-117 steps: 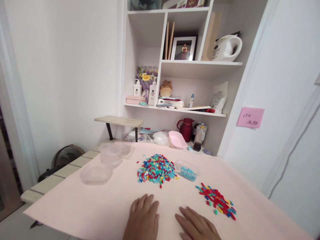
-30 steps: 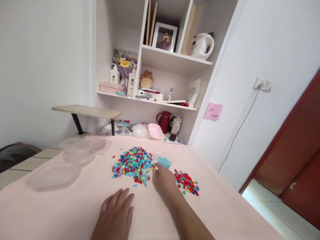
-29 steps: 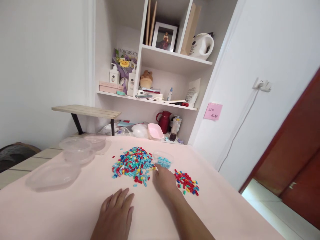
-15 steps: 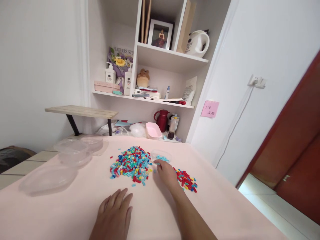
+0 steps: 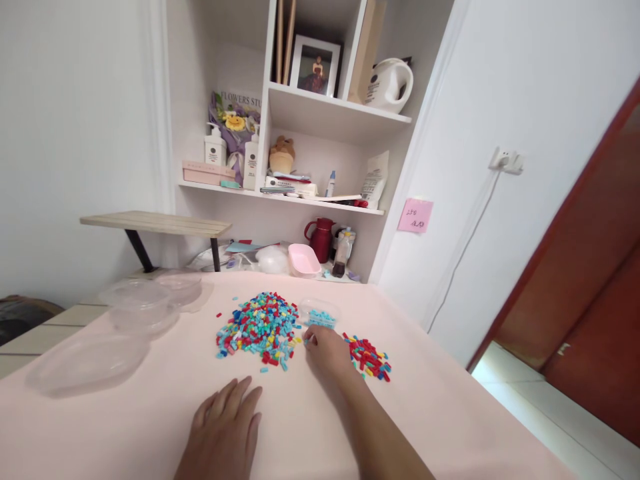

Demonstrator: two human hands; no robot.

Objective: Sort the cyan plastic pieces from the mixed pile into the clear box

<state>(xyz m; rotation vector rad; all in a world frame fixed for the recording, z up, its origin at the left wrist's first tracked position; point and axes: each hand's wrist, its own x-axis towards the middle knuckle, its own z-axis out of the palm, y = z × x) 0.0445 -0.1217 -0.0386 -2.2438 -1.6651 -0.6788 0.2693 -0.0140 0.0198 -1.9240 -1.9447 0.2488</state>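
My left hand (image 5: 223, 423) lies palm down on the pink tabletop (image 5: 295, 427), fingers stretched out, holding nothing. My right hand (image 5: 327, 350) reaches past the middle of the table, thumb and forefinger pinched on a small light blue brick (image 5: 306, 342) at the table surface. Just beyond it stands a clear plastic tub (image 5: 305, 308) with light blue bricks (image 5: 321, 319) inside. Left of this hand is a large mixed pile of small toy bricks (image 5: 260, 327) in blue, red, yellow and green. To its right lies a smaller, mostly red pile (image 5: 367, 355), partly hidden by the hand.
Several clear plastic containers (image 5: 90, 360) stand along the left side of the table. A small wooden stand (image 5: 155, 223) rises at the back left. Against the back are a pink tray (image 5: 304, 261), a red jug (image 5: 320, 239) and a bottle (image 5: 343, 253), under a white shelf unit (image 5: 340, 110).
My right hand has drawn back slightly from the clear tub toward me, and its fingers have closed on a light blue brick lying on the table. My left hand stays in place.
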